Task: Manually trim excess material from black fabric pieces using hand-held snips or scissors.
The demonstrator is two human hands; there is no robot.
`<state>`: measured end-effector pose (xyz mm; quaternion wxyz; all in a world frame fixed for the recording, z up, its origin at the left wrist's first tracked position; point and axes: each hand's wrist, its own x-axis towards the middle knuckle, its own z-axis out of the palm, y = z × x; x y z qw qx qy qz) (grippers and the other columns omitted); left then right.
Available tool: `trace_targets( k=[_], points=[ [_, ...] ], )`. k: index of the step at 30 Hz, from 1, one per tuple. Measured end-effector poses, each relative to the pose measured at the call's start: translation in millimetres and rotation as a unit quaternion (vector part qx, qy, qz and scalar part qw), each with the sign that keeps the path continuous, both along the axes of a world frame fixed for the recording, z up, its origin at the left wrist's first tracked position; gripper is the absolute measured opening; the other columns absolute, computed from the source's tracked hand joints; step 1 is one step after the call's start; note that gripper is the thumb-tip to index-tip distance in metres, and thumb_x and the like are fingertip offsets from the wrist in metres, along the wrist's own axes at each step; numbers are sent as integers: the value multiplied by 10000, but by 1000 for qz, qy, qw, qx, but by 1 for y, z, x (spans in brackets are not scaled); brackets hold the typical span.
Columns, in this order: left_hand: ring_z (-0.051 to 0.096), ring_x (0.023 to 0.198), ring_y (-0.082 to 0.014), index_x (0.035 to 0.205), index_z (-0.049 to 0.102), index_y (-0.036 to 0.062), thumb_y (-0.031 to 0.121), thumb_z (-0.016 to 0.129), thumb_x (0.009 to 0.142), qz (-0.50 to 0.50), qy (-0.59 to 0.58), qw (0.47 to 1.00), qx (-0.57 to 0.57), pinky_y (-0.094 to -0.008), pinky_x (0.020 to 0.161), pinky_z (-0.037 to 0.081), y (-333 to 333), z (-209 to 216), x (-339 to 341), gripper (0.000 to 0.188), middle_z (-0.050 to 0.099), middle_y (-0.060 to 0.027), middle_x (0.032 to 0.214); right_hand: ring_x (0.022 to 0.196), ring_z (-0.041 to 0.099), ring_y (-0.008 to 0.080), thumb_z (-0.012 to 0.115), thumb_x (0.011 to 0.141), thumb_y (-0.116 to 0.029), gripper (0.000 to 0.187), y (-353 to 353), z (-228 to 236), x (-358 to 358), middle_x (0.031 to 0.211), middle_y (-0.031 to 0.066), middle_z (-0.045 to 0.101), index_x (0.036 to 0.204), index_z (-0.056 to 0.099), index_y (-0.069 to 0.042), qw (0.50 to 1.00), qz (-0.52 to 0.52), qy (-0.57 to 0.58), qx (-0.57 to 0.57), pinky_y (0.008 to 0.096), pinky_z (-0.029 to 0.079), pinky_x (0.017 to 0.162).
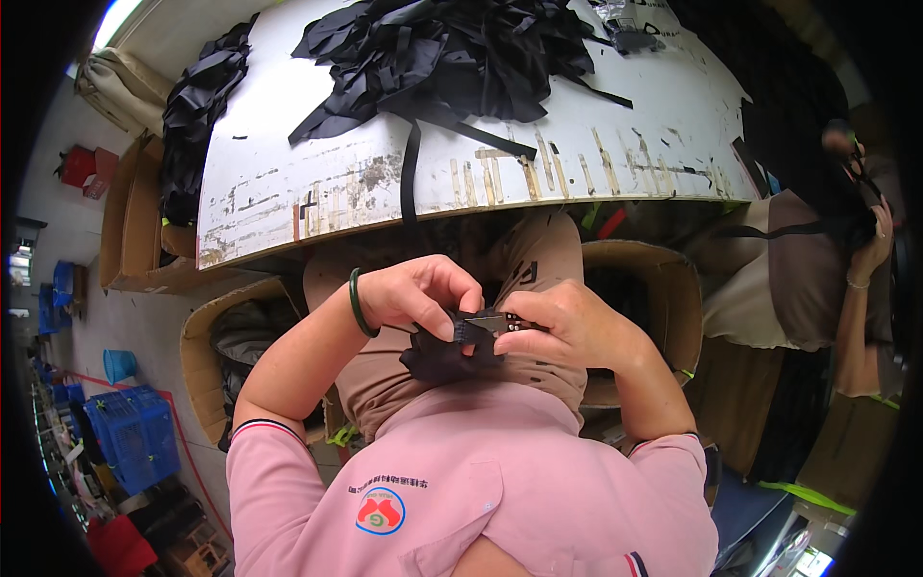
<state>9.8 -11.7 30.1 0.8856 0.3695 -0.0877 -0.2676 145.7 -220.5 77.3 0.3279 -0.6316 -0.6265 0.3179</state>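
Above my lap, my left hand (415, 293) is closed on a small piece of black fabric (431, 362), thumb and fingers pinching its upper edge. My right hand (582, 327) grips a small metal tool with a flat blade (486, 323) and a dark, dotted handle end. The blade lies against the fabric, close to my left thumb; its exact kind is hard to make out. Part of the fabric is hidden behind the fingers.
A white worktable (260, 202) with worn tape marks stands ahead, bearing a heap of black fabric pieces (452, 58). One black strap (411, 173) hangs over its near edge. Cardboard boxes (202, 337) flank my legs. At right, another person's hand (873, 240) handles black material.
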Motion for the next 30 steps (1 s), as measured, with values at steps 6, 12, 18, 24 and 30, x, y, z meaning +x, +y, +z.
trace_targets(
  k=[6, 12, 18, 24, 30],
  points=[
    [654, 804, -164, 896, 640, -46, -7, 684, 733, -19, 12, 1000, 3, -257, 767, 500, -4, 5, 1, 173, 691, -136, 886, 532, 563, 320, 665, 854, -413, 387, 4, 6, -2, 565, 129, 524, 769, 547, -53, 1000, 24, -13, -1, 399, 419, 504],
    [653, 820, -163, 883, 631, -31, -19, 676, 749, -28, 24, 999, 9, -268, 786, 504, -4, 9, 3, 142, 691, -133, 880, 540, 560, 317, 685, 843, -402, 377, 1, 5, 4, 587, 128, 539, 789, 558, -51, 1000, 16, -5, -13, 390, 417, 509],
    [623, 850, -136, 912, 623, -24, -22, 667, 800, 262, -13, 960, 94, -259, 811, 491, -16, 8, -3, 120, 656, -94, 952, 536, 570, 286, 726, 822, -353, 337, -8, 7, -4, 614, 119, 568, 832, 572, -53, 990, -133, 48, -29, 370, 422, 514],
    [594, 924, -132, 936, 626, -33, -49, 628, 838, 401, -124, 895, 150, -278, 847, 476, -36, 12, 3, 100, 633, -89, 1007, 531, 614, 231, 742, 784, -373, 350, -2, 4, -20, 624, 57, 608, 840, 552, -84, 956, -205, -164, 131, 340, 446, 468],
    [616, 943, -182, 905, 623, -26, -75, 607, 818, 406, -130, 888, 174, -315, 856, 495, -38, 20, 3, 101, 624, -125, 1004, 523, 598, 268, 731, 797, -382, 363, 0, 8, -19, 612, 72, 593, 843, 552, -70, 959, -217, -110, 144, 359, 436, 469]
  ],
)
